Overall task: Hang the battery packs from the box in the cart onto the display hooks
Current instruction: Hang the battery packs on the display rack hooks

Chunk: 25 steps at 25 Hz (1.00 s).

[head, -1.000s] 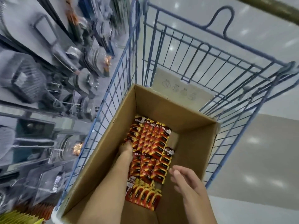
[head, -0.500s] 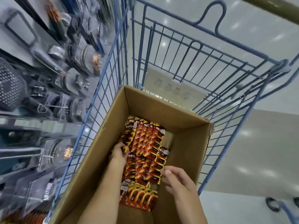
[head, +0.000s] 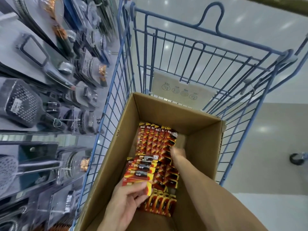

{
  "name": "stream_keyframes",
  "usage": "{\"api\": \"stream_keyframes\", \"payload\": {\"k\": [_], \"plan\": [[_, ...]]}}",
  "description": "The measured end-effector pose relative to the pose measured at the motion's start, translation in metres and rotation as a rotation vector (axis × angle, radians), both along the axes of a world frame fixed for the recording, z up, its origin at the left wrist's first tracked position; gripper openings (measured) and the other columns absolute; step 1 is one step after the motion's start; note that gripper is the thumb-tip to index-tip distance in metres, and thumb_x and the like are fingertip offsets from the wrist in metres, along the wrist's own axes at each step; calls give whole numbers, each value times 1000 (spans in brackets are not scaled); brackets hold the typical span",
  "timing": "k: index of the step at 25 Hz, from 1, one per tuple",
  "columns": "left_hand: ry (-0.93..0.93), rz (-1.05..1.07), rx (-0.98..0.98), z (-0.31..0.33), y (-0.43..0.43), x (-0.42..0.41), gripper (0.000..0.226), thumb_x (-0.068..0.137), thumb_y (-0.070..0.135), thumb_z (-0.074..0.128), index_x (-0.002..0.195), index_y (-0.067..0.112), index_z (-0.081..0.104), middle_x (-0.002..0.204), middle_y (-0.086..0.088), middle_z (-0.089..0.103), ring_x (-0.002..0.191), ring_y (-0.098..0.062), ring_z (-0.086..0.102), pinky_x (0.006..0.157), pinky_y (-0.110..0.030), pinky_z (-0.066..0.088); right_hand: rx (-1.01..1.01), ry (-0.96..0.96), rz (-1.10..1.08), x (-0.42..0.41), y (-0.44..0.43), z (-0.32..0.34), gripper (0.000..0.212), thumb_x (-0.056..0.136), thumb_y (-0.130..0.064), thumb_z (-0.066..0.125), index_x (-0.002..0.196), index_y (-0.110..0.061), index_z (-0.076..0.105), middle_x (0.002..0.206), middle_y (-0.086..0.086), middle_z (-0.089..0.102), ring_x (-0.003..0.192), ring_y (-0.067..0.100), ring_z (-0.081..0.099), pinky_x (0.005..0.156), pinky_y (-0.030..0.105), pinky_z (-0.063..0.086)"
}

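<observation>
A cardboard box [head: 201, 147] stands in the blue wire cart [head: 115, 100]. Rows of red and yellow battery packs [head: 155, 139] cover its bottom. My left hand [head: 126, 202] is low in the near part of the box and grips a fanned stack of battery packs [head: 141, 169] by its near end, thumb on top. My right arm reaches in from the lower right. My right hand [head: 178, 153] is down on the packs near the middle of the box. It is blurred and its fingers are not clear.
Left of the cart, display racks [head: 33, 105] hold hanging strainers, spatulas and other packaged kitchenware. A white label card [head: 183, 92] hangs on the cart's far wall. A caster wheel [head: 296, 158] shows on the pale floor at right.
My left hand has pulled back toward me and now holds a raised stack of packs. My right hand has gone from the near right of the box forward onto the packs.
</observation>
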State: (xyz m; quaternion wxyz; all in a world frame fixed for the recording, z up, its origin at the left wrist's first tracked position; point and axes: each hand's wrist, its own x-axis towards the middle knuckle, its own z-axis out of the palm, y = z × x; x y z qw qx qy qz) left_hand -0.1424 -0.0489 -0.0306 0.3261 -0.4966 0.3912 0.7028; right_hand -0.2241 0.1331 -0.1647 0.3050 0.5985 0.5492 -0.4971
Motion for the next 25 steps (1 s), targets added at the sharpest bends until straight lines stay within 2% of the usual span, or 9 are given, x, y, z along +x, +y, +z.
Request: {"api": "stream_keyframes", "payload": {"k": [3,5,8,10,13,15,18,21,25], "plan": [[109,-46,69,14,-16,2,75,66,-15,83,129,22,67,103,-21,76,87,-35,77,63,-45,66,29,6,31,-5,-3,-29,37,104,-31,54,131,-5,59,133,13,64,113,31,61,91,33,47],[188,-74,124,17,-22,0,87,49,-8,96,120,38,75,110,-21,74,94,-40,75,68,-51,66,34,-3,57,-3,-5,-43,48,102,-34,61,139,-3,55,142,14,58,127,34,57,102,35,44],[265,-87,157,14,-27,-4,101,32,3,105,119,43,74,114,-23,72,95,-45,73,67,-53,65,71,-11,64,1,-6,-57,61,96,-37,71,140,-1,52,146,13,54,137,35,50,112,37,39],[300,-72,186,11,-27,-6,101,32,5,106,120,44,74,116,-24,72,93,-47,73,66,-54,65,90,7,23,7,-5,-71,73,82,-45,83,137,-6,55,144,11,56,133,36,54,114,44,42],[297,-17,201,9,-23,-5,95,32,11,107,117,40,75,120,-24,71,96,-48,73,66,-56,64,208,4,74,13,-3,-82,71,68,-47,91,122,-8,65,129,8,65,107,28,67,93,37,56],[308,-2,202,10,-19,-6,92,36,14,107,119,38,74,126,-24,69,105,-50,71,69,-56,63,234,49,95,14,-6,-76,52,78,-38,87,117,-9,68,121,8,69,101,27,69,87,33,57],[359,-5,219,22,-13,-11,84,43,22,106,120,38,74,129,-20,69,112,-46,70,74,-57,63,166,87,63,12,-10,-65,38,90,-21,74,125,-10,65,125,12,69,118,33,64,104,39,51],[418,18,191,38,-12,-15,76,59,19,99,127,37,69,128,-17,71,111,-42,71,71,-51,64,58,124,74,12,-14,-45,33,92,-9,65,125,-12,57,117,8,67,114,30,63,102,37,50],[519,-23,90,59,-18,-15,59,91,4,66,141,32,54,126,-14,71,113,-40,71,76,-51,64,-132,316,-12,23,-17,8,49,84,0,65,130,-18,60,110,9,76,101,31,74,93,54,59]]}}
